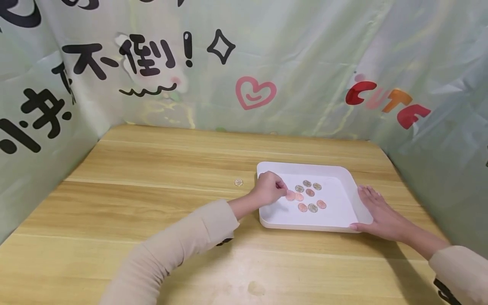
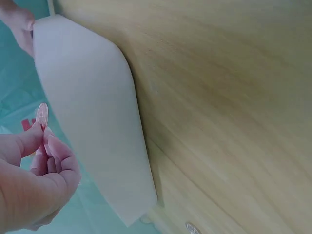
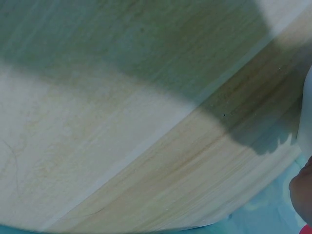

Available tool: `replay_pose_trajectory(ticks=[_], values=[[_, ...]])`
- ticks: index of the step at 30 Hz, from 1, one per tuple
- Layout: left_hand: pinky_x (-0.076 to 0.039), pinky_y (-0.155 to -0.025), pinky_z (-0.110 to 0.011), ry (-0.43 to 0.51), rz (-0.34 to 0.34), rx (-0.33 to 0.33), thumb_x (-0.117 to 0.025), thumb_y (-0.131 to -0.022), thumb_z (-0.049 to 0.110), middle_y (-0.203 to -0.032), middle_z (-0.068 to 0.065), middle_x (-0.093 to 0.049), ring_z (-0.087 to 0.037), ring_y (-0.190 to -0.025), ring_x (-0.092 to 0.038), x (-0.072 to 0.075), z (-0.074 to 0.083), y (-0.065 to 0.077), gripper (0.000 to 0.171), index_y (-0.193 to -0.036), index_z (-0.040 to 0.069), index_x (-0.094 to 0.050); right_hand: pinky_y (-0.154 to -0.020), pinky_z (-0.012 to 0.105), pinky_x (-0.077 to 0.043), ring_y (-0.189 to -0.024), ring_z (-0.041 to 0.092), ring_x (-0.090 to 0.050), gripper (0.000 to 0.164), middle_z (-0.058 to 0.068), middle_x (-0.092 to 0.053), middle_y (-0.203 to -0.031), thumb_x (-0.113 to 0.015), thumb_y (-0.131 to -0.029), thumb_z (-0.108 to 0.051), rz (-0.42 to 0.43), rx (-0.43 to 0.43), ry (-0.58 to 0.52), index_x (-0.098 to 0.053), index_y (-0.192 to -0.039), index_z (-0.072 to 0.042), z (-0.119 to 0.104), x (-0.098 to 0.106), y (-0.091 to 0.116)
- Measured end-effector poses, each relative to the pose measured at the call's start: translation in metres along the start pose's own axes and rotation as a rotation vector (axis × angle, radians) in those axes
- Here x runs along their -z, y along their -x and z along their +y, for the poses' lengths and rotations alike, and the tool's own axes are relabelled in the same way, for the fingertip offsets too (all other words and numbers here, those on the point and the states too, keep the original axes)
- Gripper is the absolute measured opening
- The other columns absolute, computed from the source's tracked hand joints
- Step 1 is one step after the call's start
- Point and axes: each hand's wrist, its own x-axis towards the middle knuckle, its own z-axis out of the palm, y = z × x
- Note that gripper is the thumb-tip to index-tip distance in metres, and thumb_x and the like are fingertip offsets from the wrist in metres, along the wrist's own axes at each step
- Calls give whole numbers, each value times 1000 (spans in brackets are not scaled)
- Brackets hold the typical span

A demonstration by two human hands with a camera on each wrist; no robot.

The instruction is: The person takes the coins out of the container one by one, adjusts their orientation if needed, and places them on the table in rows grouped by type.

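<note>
Between thumb and fingertips my left hand pinches a copper-coloured coin, held above the left part of a white tray. Several copper and darker silvery coins lie spread over the tray's floor. On the tray's right side rests my right hand, fingers stretched along the outside of the wall and thumb at the near corner. One more coin lies on the table, left of the tray. In the right wrist view only a sliver of the right hand shows.
The wooden table carries the tray on its right half. Printed cloth hangs behind and along both sides of the table. A faint round stain marks the table's near part.
</note>
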Motion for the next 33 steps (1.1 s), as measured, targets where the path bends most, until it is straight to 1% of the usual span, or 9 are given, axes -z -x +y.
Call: replay_pose_trajectory(ticks=[4,9,15,19,22,23,26,29,33], values=[[-33,-47,-12,43,13,4,-68,-81,5,-69,-13,-67,-6,-53,-42,12,-4,9,12,-73,-4,-70,-108,16,21,-141,42,2,104,40,-18,-143,-68,-78,-42,-3,-4,3,-11,-140,17,0,0,0],[-36,-51,-14,55,58,17,-67,-81,7,-68,-8,-65,-6,-58,-44,27,-17,17,12,-73,-2,-69,-108,16,21,-141,43,2,104,40,-18,-143,-69,-78,-42,-6,-3,3,-10,-141,16,0,0,-1],[-36,-51,-17,105,94,92,-72,-81,16,-65,-3,-59,-8,-58,-43,43,-32,25,18,-74,-1,-69,-108,16,21,-141,43,3,104,40,-17,-143,-68,-78,-42,-16,-8,0,-10,-140,17,0,0,-1],[-39,-53,-17,122,109,135,-73,-80,18,-67,-2,-61,-8,-60,-45,47,-45,30,19,-76,0,-70,-107,16,21,-141,43,3,104,40,-16,-144,-68,-79,-42,-29,-18,-2,-9,-141,17,-2,1,-1],[-39,-52,-18,125,115,171,-73,-80,16,-71,-7,-65,-9,-60,-46,49,-53,34,17,-77,-1,-70,-107,16,21,-141,43,3,104,40,-17,-144,-68,-79,-43,-32,-23,0,-9,-141,17,-2,1,-1],[-39,-53,-17,116,118,183,-73,-80,15,-74,-8,-67,-8,-62,-48,49,-55,36,16,-76,-1,-70,-107,16,21,-141,43,3,104,39,-16,-144,-68,-79,-43,-35,-25,-1,-9,-141,17,-2,1,-1],[-39,-54,-17,87,125,206,-72,-80,12,-78,-11,-69,-8,-65,-49,51,-61,39,15,-75,-2,-70,-107,17,21,-141,43,3,104,39,-16,-144,-68,-79,-43,-38,-32,1,-9,-140,17,-2,1,-1],[-39,-53,-16,54,121,242,-71,-80,10,-76,-11,-69,-7,-63,-50,53,-68,41,14,-73,-2,-70,-108,17,22,-141,43,4,104,39,-15,-144,-67,-79,-43,-42,-37,0,-8,-141,16,-2,1,0],[-37,-50,-15,14,102,296,-69,-81,6,-74,-11,-69,-8,-58,-46,53,-75,43,15,-68,-1,-67,-107,16,21,-141,42,4,104,39,-17,-144,-68,-79,-43,-30,-27,8,-9,-141,16,-1,1,0]])
